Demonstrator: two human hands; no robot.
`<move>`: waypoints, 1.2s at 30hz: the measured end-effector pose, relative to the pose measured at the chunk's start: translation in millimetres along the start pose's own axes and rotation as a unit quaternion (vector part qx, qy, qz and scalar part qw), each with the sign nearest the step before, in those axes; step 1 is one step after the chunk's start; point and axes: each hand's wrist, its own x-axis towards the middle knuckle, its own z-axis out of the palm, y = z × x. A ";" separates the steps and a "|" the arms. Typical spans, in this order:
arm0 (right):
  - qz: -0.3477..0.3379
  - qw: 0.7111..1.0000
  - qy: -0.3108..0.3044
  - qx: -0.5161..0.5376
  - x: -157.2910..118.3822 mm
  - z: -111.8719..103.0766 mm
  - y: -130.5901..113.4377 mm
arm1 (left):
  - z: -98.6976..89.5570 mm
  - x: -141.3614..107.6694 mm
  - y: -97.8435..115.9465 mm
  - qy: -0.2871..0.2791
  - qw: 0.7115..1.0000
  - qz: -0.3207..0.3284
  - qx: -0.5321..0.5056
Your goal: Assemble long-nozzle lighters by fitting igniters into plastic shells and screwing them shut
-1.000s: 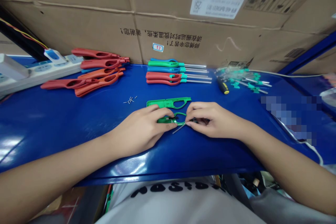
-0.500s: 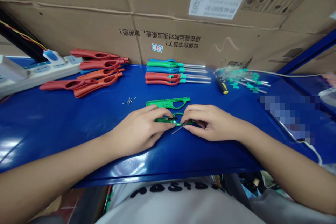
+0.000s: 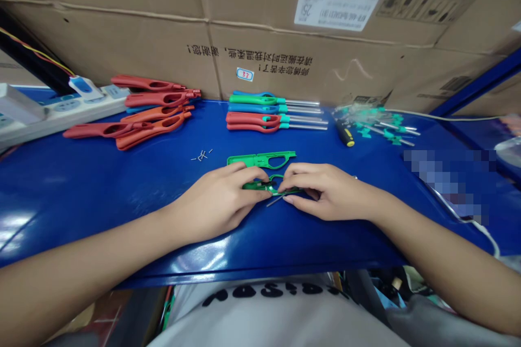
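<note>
My left hand (image 3: pixel 226 195) is closed on the body end of a green lighter shell half (image 3: pixel 253 186), thumb and fingers pinching its edges. Small dark and light parts show inside the shell. At its nozzle end my right hand (image 3: pixel 321 190) is closed, fingertips pressed on the shell near its trigger loop; what exactly they pinch is hidden. A thin metal rod (image 3: pixel 275 200) sticks out below the right fingertips. Just behind the hands lies the other green shell half (image 3: pixel 260 160), hollow side up. Several small screws (image 3: pixel 201 156) are scattered to its left.
Red and orange lighter shells (image 3: pixel 152 100) lie at the back left beside a white power strip (image 3: pixel 67 108). Finished-looking lighters (image 3: pixel 256 108) line the back middle. A screwdriver (image 3: pixel 345 134) and teal-ended metal tubes (image 3: pixel 386 124) lie back right, a phone (image 3: pixel 443 184) at right. Cardboard boxes (image 3: pixel 163 38) stand behind.
The right fingertips have shifted very slightly left along the green shell. My left hand stays in place, and the view has moved a little.
</note>
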 end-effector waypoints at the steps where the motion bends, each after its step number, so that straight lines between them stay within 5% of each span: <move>1: 0.001 1.000 0.001 0.000 0.0 0.0 -0.5 | -0.2 -0.3 0.0 0.000 1.000 -0.001 0.000; 10: -0.013 1.000 0.005 0.000 -1.6 -3.2 -1.1 | 1.6 -1.1 -1.4 0.012 1.000 0.003 0.010; 14: 0.032 0.992 0.091 -0.084 -5.0 -18.0 11.8 | 1.5 -0.7 -2.5 0.016 1.000 0.002 0.004; 18: 0.244 0.915 0.184 -0.263 -14.4 -47.3 40.1 | 1.0 -1.7 -4.1 0.013 1.000 0.008 0.013; 20: 0.402 0.848 0.167 -0.302 -22.1 -62.5 55.8 | 1.5 -2.9 -5.7 0.021 1.000 0.009 0.003; 23: 0.508 0.791 0.138 -0.312 -34.2 -77.9 75.6 | 2.5 -4.2 -8.0 0.034 0.999 0.003 -0.016; 36: 0.503 0.803 0.145 -0.285 -49.7 -84.8 121.5 | -3.1 -2.8 -6.0 0.018 0.999 0.022 0.027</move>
